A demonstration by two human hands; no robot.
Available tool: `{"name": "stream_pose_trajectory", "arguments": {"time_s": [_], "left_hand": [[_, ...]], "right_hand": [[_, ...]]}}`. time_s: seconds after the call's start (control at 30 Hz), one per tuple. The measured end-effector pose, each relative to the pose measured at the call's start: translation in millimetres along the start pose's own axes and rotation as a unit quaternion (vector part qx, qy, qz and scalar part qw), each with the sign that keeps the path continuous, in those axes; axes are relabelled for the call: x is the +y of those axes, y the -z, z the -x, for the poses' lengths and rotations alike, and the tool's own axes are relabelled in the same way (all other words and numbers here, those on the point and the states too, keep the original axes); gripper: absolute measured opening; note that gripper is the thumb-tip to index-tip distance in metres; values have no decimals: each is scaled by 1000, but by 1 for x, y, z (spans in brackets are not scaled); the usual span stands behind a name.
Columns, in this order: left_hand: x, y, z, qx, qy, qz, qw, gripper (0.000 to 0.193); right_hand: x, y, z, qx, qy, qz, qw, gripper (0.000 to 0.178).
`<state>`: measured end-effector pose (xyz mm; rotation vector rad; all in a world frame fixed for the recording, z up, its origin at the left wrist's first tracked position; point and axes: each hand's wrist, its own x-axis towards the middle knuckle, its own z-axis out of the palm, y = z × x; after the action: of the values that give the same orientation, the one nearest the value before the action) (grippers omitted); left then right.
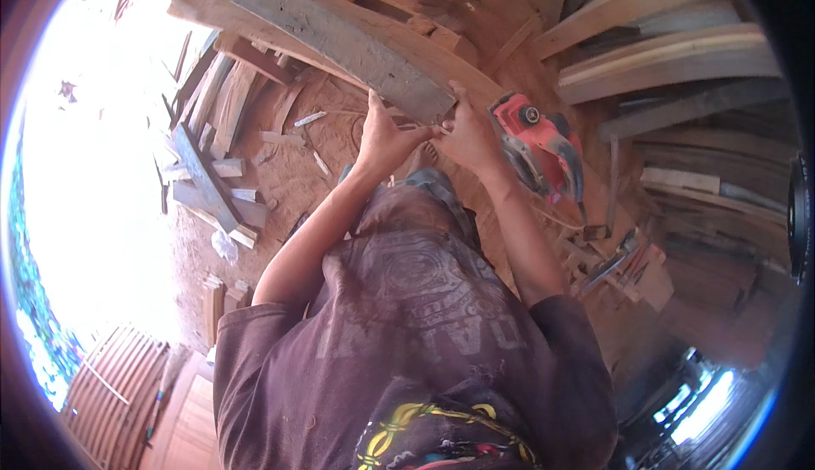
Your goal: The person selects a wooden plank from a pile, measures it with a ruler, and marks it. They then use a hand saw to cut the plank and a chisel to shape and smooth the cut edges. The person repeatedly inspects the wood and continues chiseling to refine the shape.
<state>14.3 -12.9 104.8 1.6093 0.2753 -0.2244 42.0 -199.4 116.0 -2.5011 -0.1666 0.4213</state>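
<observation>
A long, weathered grey wooden board (318,37) slants from the upper left down to my hands. My left hand (384,137) grips its lower edge near the close end, fingers partly hidden by the wood, thumb stretched toward the other hand. At the board's near end corner, my right hand (467,135) is closed round it. The two hands almost meet below that end. Beneath and behind the board lies a wider plank (463,71). Just right of my right hand rests a red and black power tool (539,143), apparently an electric planer.
Stacked thick timbers (671,62) fill the right side. Offcuts (208,181) lie heaped on the left, on the dusty brown floor (293,160). Hand tools and wood scraps (615,266) sit at the lower right. Slatted wood (115,394) is at the lower left.
</observation>
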Motion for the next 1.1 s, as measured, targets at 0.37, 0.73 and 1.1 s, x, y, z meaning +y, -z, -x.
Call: {"name": "stream_pose_trajectory", "arguments": {"time_s": [0.37,0.73,1.1], "left_hand": [[-7,-13,-26,0,67,-81,994,123],[-21,34,7,-34,92,-76,992,104],[-51,-3,80,18,220,-51,974,71]], "right_hand": [[5,6,8,173,-39,5,984,56],[156,115,228,505,-337,-153,780,36],[390,167,300,281,-540,143,781,41]]}}
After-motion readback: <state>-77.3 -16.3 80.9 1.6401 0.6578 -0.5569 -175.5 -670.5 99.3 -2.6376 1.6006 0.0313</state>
